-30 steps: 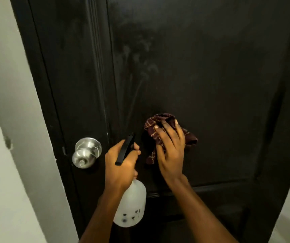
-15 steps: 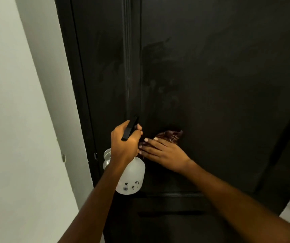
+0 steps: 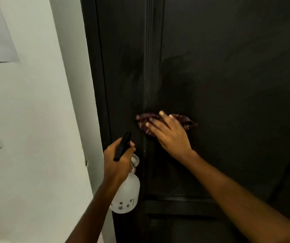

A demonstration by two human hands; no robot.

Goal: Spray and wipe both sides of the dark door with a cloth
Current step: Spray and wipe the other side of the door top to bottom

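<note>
Head view, nearest first: the left hand (image 3: 118, 160) is wrapped round the neck of the spray bottle (image 3: 126, 195). The black nozzle points up at the door, and the bottle's pale body hangs below the fist, covering most of the knob (image 3: 135, 159). Just beyond and to the right, the right hand (image 3: 172, 135) lies flat with fingers spread, pressing the cloth (image 3: 187, 121) against the door (image 3: 228, 67). It is the hand at the work. The bunched cloth runs sideways, its left end touching the upright moulding (image 3: 148, 67). The door stands straight ahead, its long axis vertical. Wiping room looks best above and to the right. To the left the door's edge and the pale wall (image 3: 35, 137) close in, and the bottle hand crowds the space below.
</note>
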